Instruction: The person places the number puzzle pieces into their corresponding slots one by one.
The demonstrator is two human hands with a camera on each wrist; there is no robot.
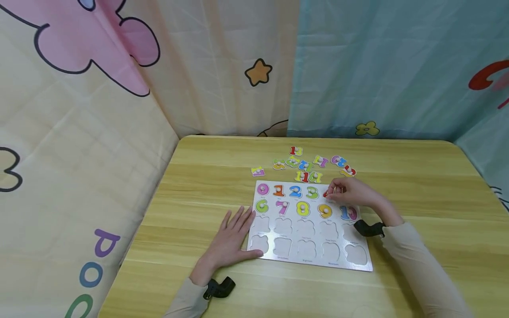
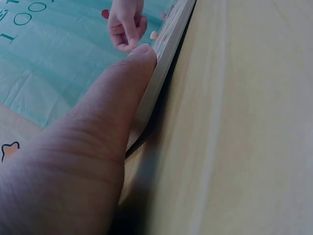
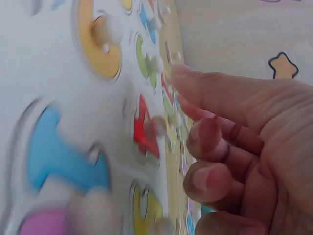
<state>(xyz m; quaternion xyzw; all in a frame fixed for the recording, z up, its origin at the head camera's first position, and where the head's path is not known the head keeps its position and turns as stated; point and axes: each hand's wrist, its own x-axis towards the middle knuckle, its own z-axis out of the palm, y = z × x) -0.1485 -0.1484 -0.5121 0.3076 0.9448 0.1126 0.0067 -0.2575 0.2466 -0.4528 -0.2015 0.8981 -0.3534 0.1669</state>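
Note:
A white number puzzle board (image 1: 292, 261) lies on the wooden table, its two back rows holding knobbed number pieces. My left hand (image 1: 228, 243) lies spread at the board's left side, thumb (image 2: 115, 93) against the near edge. My right hand (image 1: 351, 192) hovers over the back right of the board, its fingers loosely bent. In the right wrist view the red 4 piece (image 3: 142, 129) sits in its slot, with the fingertips (image 3: 205, 133) apart from its knob. Nothing shows between those fingers. From the head view, this hand mostly covers the red 4.
Several loose number pieces lie behind the board, including the 13 piece (image 1: 296, 151) and a pink-and-yellow piece (image 1: 258, 171) off to the left. The board's two front rows are bare slots. Curtains (image 1: 238, 101) hang behind the table (image 1: 191, 176).

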